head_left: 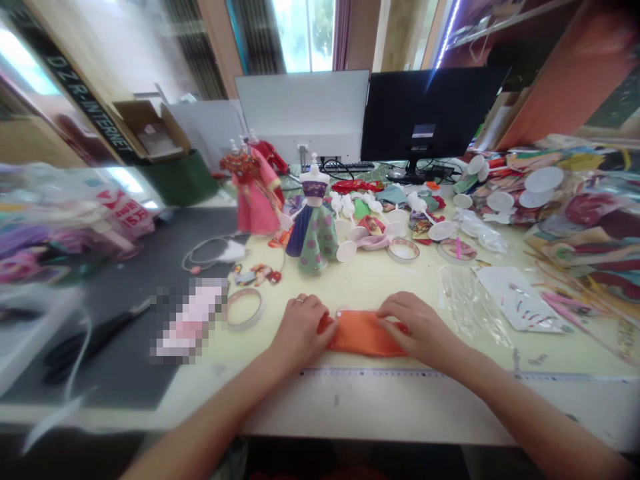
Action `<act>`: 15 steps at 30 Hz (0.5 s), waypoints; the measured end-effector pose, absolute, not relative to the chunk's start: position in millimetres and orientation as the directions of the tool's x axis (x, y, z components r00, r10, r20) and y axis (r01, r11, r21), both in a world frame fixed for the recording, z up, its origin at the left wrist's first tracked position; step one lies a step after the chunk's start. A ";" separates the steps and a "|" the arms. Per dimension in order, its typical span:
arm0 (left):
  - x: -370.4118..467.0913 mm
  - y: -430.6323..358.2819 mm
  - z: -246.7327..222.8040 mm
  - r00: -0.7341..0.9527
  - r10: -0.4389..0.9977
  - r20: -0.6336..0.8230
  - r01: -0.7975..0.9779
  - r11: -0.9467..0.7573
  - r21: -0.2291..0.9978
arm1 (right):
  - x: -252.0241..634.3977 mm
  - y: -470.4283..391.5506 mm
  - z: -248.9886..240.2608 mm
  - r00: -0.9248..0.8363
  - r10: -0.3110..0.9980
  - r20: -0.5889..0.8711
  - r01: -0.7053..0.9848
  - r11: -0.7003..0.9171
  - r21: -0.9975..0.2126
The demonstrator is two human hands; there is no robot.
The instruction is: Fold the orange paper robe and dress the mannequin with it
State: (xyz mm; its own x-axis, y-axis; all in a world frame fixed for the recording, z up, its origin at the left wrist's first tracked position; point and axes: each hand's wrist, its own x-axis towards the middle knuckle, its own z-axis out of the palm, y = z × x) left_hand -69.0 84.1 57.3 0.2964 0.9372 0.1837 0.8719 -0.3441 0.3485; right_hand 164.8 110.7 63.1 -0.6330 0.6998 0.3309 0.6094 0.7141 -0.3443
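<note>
Orange cloth (367, 333) lies flat on the worktop (320, 413), and right now it is stretched between two bare hands, just beyond a long ruler (363, 373) running along the near side. The left hand (306, 330) has its grip closed on one end, fingers bent, a ring showing on one of them. Across from it, the right hand (407, 327) has its grip closed on the other end, thumb and fingers at the edge.

Over on the left, black-handled scissors (75, 347) rest on a dark mat (135, 383), with a pixelated pink-and-white item (193, 320) to their right and a tape roll (244, 325) next to that. Out to the right, clear plastic (473, 303) sits beside a white card (523, 300) with small coloured marks.

Further back now, and a small dress form (316, 233) stands upright in a purple top and green patterned skirt, a pink doll dress (255, 203) behind it to the left. Small clothes and white stands crowd the spot to its right. Behind them all, a white monitor (305, 110) stands beside a black monitor (425, 117).
</note>
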 end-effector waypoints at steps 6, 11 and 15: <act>-57.7 99.8 44.7 0.296 0.949 0.109 0.867 -0.314 0.386 | 128.9 132.2 50.3 -0.612 0.751 0.246 0.654 0.656 -0.376; -63.5 102.3 43.8 0.316 0.942 0.115 0.846 -0.334 0.415 | 123.5 137.3 46.0 -0.606 0.775 0.179 0.636 0.608 -0.475; -65.3 105.0 45.8 0.359 0.922 0.148 0.806 -0.386 0.449 | 119.5 141.1 48.6 -0.591 0.795 0.137 0.630 0.560 -0.538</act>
